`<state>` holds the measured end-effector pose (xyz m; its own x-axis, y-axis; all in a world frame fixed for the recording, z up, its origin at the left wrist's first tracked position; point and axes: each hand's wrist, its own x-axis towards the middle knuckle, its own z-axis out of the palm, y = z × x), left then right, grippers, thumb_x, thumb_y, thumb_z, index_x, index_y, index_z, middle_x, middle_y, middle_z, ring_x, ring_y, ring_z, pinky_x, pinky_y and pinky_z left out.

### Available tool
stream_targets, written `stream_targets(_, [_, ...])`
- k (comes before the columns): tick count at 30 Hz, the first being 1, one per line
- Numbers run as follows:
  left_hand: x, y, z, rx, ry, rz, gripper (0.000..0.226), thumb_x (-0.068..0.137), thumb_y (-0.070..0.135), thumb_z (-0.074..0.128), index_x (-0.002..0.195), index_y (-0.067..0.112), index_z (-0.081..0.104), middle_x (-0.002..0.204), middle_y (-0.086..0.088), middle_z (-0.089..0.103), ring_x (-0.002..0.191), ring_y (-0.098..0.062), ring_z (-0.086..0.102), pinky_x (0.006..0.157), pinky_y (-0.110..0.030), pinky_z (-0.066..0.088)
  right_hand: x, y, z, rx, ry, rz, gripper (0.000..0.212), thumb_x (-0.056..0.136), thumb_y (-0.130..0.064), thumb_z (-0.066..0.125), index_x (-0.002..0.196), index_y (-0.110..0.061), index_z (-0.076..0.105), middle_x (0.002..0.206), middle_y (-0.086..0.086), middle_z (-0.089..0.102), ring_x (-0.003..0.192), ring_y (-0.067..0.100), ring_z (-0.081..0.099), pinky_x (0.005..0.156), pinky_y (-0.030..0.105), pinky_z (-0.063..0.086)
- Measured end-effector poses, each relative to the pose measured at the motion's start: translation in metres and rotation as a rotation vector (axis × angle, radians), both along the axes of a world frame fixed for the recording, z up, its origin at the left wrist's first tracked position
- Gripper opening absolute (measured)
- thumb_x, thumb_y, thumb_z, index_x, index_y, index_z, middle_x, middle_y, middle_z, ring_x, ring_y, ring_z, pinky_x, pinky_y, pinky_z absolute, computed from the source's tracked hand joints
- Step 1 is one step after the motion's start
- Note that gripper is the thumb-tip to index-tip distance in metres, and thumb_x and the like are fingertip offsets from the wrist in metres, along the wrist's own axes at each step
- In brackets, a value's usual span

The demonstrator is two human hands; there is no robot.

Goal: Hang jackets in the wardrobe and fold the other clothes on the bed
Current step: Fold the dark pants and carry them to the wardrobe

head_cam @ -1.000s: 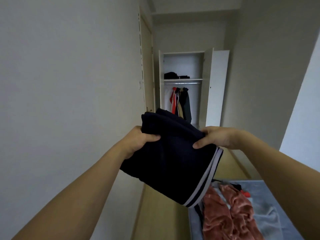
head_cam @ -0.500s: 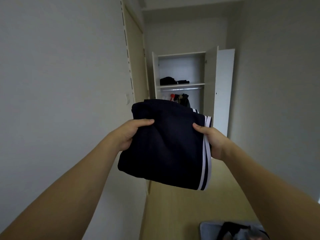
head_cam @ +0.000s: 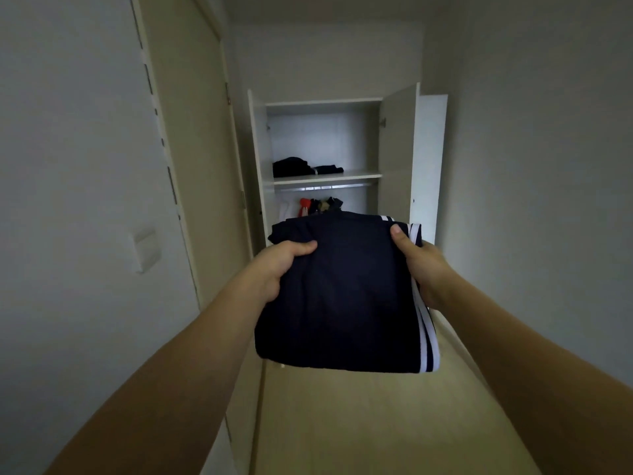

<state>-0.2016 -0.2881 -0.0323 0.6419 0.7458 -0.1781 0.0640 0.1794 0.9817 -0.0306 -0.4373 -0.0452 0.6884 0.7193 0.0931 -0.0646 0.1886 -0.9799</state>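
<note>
Narrow pale corridor. Folded navy garment (head_cam: 342, 296) held before us, left hand (head_cam: 277, 269) and right hand (head_cam: 421, 265) each clamped on an edge. Open wardrobe (head_cam: 325, 138) ahead; shelf (head_cam: 359, 175) held dark folded clothes (head_cam: 301, 166). We judged shelving next: reach, set flat.

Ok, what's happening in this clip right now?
A person holds a folded dark garment with white stripes in both hands, left hand and right hand gripping its sides. They face the open wardrobe, where dark folded clothes lie on the shelf and jackets hang below.
</note>
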Motion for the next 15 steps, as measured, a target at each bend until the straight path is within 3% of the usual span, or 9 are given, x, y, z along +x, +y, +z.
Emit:
stream_targets(3, [0.077,0.076,-0.011,0.022,0.010,0.012,0.040,0.080,0.029,0.076,0.113,0.009,0.068,0.099,-0.010,0.074,0.089,-0.028,0.071,0.067,-0.034,0.056,0.072,0.079,-0.015,0.002,0.003,-0.054,0.045,0.091,-0.046,0.060,0.116,-0.009,0.062,0.103,0.001,0.069,0.089,0.013,0.066,0.063,0.018,0.049])
stream_targets(11, [0.245,0.284,0.010,0.078,0.004,0.127,0.047,0.076,0.028,0.080,0.116,0.009,0.065,0.102,-0.011,0.073,0.092,-0.031,0.069,0.078,-0.043,0.057,0.252,0.299,0.004,-0.003,-0.009,-0.017,0.035,0.093,-0.041,0.059,0.111,-0.011,0.058,0.098,0.001,0.066,0.082,0.011,0.063,0.055,0.016,0.047])
stream_targets(15, [0.311,0.386,0.018,0.074,-0.002,0.173,0.048,0.076,0.027,0.079,0.118,0.009,0.064,0.104,-0.011,0.072,0.091,-0.032,0.070,0.077,-0.044,0.057,0.325,0.410,0.014,-0.022,-0.023,-0.014,0.046,0.091,-0.042,0.062,0.119,-0.006,0.059,0.106,0.006,0.067,0.084,0.014,0.064,0.058,0.019,0.047])
